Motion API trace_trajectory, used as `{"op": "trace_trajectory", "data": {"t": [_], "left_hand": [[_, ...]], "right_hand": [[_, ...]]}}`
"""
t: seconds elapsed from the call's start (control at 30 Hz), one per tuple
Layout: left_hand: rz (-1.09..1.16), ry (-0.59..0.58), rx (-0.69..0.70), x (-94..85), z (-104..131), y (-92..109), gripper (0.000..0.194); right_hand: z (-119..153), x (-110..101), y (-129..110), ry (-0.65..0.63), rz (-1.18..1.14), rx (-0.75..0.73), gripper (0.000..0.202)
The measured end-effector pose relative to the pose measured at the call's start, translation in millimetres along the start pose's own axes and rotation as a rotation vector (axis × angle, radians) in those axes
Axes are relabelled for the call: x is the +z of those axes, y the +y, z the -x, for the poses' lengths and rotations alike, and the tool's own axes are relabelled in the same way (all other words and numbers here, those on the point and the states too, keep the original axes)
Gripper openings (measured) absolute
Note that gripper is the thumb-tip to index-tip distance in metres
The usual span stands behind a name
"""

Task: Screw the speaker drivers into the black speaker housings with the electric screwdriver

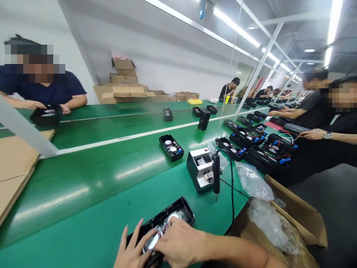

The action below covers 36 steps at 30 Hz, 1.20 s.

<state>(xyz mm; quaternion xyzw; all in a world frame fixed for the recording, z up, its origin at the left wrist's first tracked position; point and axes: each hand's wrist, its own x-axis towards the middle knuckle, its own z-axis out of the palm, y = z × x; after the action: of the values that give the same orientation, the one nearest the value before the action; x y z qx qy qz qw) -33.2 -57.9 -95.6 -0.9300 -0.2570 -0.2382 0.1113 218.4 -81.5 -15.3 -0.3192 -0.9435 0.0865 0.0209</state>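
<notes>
Your left hand (133, 246), fingers spread, rests at the black case (164, 213); your right hand (181, 241) bunches over its speakers (174, 216), grip hidden. The case lies on the green bench (83, 234), near the hanging screwdriver (216, 173). Your fingers catching the red wires (161, 233) could pull them loose.

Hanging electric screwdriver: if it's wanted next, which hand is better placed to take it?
Right, probably: the right hand is nearer the electric screwdriver, which hangs beyond it to the right. The left hand lies farther off, fingers spread at the black speaker housing; both hands are occupied there.
</notes>
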Motion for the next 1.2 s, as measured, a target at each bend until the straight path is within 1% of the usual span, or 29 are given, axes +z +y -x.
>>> {"op": "trace_trajectory", "data": {"t": [0.07,0.13,0.17,0.23,0.33,0.43,0.63,0.83,1.03,1.13,1.2], "left_hand": [[0.153,-0.163,-0.136,-11.9,-17.9,-4.6,0.027],[0.344,-0.392,-0.333,-29.1,-41.3,-7.2,0.024],[0.450,-0.486,-0.400,-36.9,-52.4,-9.3,0.024],[0.515,-0.528,-0.469,-47.3,-68.9,-15.4,0.020],[0.568,-0.550,-0.532,-51.1,-76.6,-23.7,0.029],[0.604,-0.556,-0.566,-49.4,-75.3,-25.6,0.036],[0.669,-0.561,-0.557,-54.0,-78.8,-22.9,0.028],[0.709,-0.578,-0.565,-57.0,-79.5,-25.1,0.024],[0.717,-0.582,-0.559,-49.3,-81.6,-29.0,0.028],[0.697,-0.577,-0.530,-43.5,-85.0,-26.8,0.031],[0.666,-0.563,-0.511,-43.9,-82.8,-24.8,0.033]], "right_hand": [[-9.5,-18.1,3.9,-0.065,-0.001,0.044,0.035],[-20.9,-39.5,12.2,-0.165,-0.057,0.091,0.032],[-27.0,-49.0,17.7,-0.205,-0.105,0.085,0.032],[-38.0,-62.3,28.4,-0.237,-0.196,0.074,0.033],[-46.1,-68.9,36.3,-0.251,-0.231,0.090,0.044],[-44.8,-66.4,35.4,-0.249,-0.224,0.114,0.048],[-41.6,-58.8,35.3,-0.189,-0.227,0.117,0.043],[-44.8,-54.6,44.0,-0.208,-0.224,0.052,0.039],[-46.4,-47.3,45.0,-0.149,-0.185,-0.027,0.036],[-45.7,-51.3,43.9,-0.177,-0.175,0.012,0.042],[-45.4,-54.3,43.6,-0.212,-0.184,0.038,0.046]]}}
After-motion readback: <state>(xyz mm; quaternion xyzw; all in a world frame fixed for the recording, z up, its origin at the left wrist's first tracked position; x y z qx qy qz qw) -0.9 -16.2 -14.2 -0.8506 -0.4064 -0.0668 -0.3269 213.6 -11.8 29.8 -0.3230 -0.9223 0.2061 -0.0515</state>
